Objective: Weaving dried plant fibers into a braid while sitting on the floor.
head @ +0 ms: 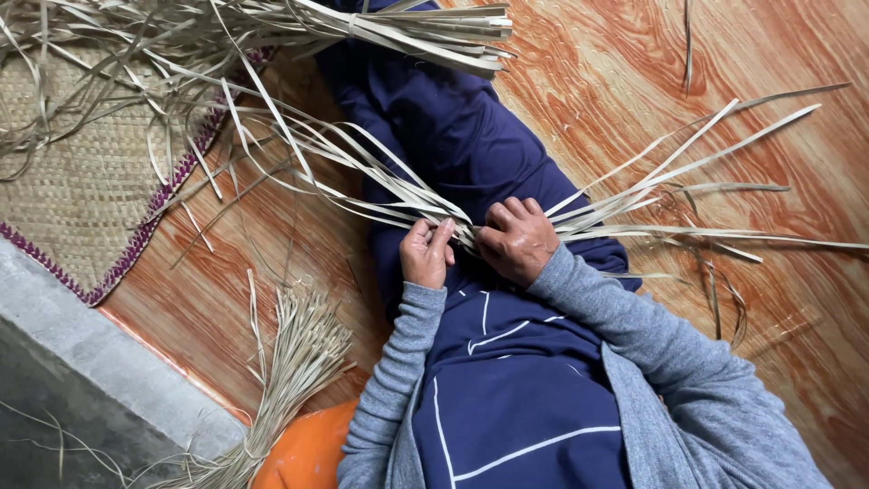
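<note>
- So, both hands sit close together over the lap, right at the knot where the strips (380,186) cross. Left hand (425,254) and right hand (518,240) are nearly touching, a narrow gap between them.
- Left hand is pinched shut on the strips, fingertips pointing up and away from the body. Right hand is curled over, knuckles up, pressing down and closed on the same bunch just beside it.
- Key bit: the strips run crosswise in front of the person, long axis roughly left to right across the lap. One fan spreads away to the upper left, toward the mat (81,172); the other fans out to the right over the floor (634,81).
- Crossing point lies between the two hands, so neither has to reach. I'd say the right hand is a touch more on top of it, and the left grips from the near side.
- Loose right-hand ends are long and lie flat on the floor, well apart from each other at the tips.
- Another bundle (425,32) lies up top across the blue legs (453,136), well away from both hands.
- A frayed sheaf (294,362) sits lower left, near the left sleeve (389,380) but not touching it as far as I can tell.
- Mat has a purple edge and lies partly under the left fan of strips.
</note>
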